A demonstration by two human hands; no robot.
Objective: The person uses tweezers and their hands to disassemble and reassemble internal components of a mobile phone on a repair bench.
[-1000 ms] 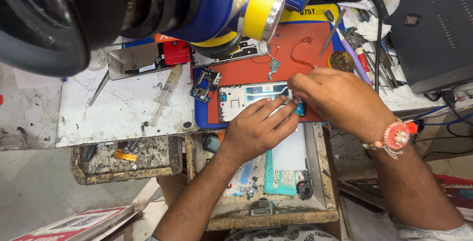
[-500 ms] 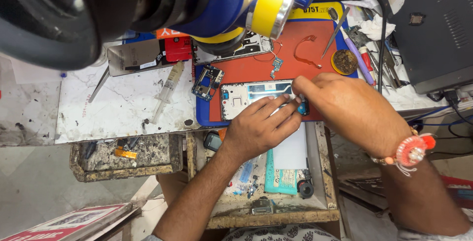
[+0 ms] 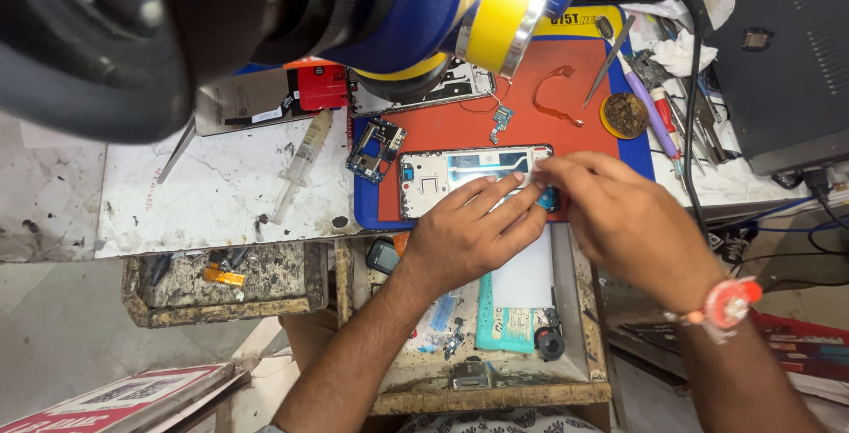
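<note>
Cluttered and stained, the workbench [image 3: 203, 194] carries a red mat [image 3: 531, 128] edged in blue. On that mat lies an opened white phone frame [image 3: 451, 176], flat and lengthwise. The left hand [image 3: 473, 234] presses its spread fingers onto the frame's lower edge, holding it down. The right hand [image 3: 619, 216] pinches something small at the frame's right end; what it grips cannot be made out. Just left of the frame sits a loose circuit board [image 3: 376, 150], and a syringe [image 3: 301, 166] lies farther left. Tweezers [image 3: 608, 60] and a small round dish [image 3: 625, 114] rest toward the mat's right side.
</note>
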